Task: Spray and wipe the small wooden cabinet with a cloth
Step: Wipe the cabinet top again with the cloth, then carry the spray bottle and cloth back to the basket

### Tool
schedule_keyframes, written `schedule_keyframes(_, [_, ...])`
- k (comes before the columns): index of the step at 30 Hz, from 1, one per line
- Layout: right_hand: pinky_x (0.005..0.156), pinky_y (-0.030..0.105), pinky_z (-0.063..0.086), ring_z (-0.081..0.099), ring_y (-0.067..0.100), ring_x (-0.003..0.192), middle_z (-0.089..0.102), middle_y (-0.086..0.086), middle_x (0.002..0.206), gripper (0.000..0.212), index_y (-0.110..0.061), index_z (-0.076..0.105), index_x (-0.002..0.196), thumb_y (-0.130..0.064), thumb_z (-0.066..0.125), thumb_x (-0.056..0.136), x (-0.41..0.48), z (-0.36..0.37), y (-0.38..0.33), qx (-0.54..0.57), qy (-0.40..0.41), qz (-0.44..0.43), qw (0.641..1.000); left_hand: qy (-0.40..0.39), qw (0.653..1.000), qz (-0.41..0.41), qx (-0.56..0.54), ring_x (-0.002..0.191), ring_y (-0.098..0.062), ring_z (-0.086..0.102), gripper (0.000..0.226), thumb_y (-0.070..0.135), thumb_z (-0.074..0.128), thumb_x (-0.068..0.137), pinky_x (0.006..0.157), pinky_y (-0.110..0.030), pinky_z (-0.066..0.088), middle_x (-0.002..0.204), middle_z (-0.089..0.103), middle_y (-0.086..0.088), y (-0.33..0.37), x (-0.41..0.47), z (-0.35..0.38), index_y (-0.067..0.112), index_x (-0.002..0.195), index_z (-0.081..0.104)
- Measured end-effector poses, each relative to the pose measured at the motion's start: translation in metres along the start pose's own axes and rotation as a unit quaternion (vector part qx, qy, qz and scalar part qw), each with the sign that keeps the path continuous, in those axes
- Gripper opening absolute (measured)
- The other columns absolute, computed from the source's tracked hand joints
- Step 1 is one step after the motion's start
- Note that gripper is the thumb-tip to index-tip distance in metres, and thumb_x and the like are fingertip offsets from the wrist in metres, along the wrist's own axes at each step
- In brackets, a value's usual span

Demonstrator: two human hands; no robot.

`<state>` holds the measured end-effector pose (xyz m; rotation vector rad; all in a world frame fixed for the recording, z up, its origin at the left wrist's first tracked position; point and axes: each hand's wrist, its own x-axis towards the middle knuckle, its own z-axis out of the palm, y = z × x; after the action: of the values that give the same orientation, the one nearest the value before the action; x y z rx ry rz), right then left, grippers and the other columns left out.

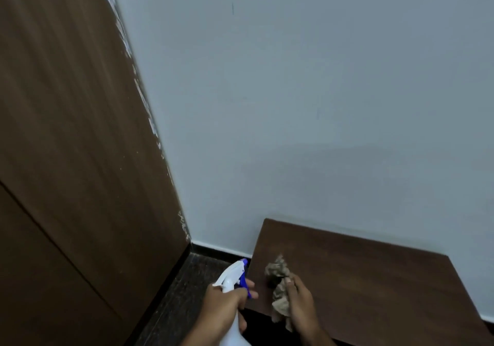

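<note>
- Head view: left hand [224, 303] gripping white spray bottle [232, 287] beside cabinet [361, 279].
- Right hand [302, 305] clutching crumpled cloth [279, 284] against cabinet top, near wall [294, 105].

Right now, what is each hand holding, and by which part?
Left hand grips the spray bottle at its neck, finger by the blue trigger. Right hand clutches the crumpled cloth by its lower bunched part.

left hand [226, 304] fisted, right hand [302, 301] — grip closed
</note>
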<state>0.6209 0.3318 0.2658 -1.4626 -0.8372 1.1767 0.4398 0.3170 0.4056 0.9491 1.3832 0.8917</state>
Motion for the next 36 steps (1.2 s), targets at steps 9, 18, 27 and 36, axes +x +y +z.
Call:
schedule_keyframes(9, [0.096, 0.054, 0.048, 0.069, 0.044, 0.099, 0.065, 0.029, 0.12, 0.077, 0.007, 0.063, 0.121, -0.062, 0.046, 0.091, -0.057, -0.067, -0.117, 0.527, -0.054, 0.073, 0.845, -0.006, 0.996, 0.081, -0.04, 0.063, -0.028, 0.076, 0.053, -0.025, 0.049, 0.09, 0.046, -0.028, 0.048, 0.088, 0.073, -0.021, 0.056, -0.046, 0.011, 0.017, 0.12, 0.065])
schedule_keyframes(18, [0.114, 0.049, 0.031, 0.066, 0.04, 0.11, 0.064, 0.024, 0.126, 0.068, 0.003, 0.07, 0.117, -0.051, 0.032, 0.101, -0.12, -0.073, -0.167, 0.548, -0.066, -0.01, 0.834, -0.035, 0.994, 0.105, -0.024, 0.072, -0.038, 0.062, 0.05, -0.015, 0.047, 0.079, 0.05, -0.032, 0.041, 0.084, 0.079, -0.017, 0.102, -0.131, -0.003, 0.024, 0.098, 0.072])
schedule_keyframes(27, [0.118, 0.05, -0.017, -0.013, 0.033, 0.151, 0.002, 0.01, 0.165, 0.095, -0.019, -0.004, 0.154, -0.083, -0.008, 0.084, -0.134, -0.075, -0.134, 0.538, -0.302, -0.215, 0.757, -0.018, 0.997, 0.072, -0.02, 0.055, -0.029, 0.051, 0.039, -0.013, 0.048, 0.078, 0.046, -0.028, 0.042, 0.09, 0.08, -0.019, 0.113, -0.195, -0.003, 0.012, 0.093, 0.074])
schedule_keyframes(36, [0.118, 0.052, -0.012, -0.012, 0.03, 0.149, -0.012, 0.007, 0.156, 0.072, -0.021, -0.008, 0.15, -0.065, 0.0, 0.093, -0.129, 0.0, -0.133, 0.527, -0.363, -0.123, 0.759, 0.077, 0.994, 0.071, -0.038, 0.045, -0.025, 0.044, 0.035, -0.01, 0.048, 0.075, 0.045, -0.026, 0.037, 0.081, 0.075, -0.019, 0.103, -0.222, -0.037, -0.005, 0.101, 0.071])
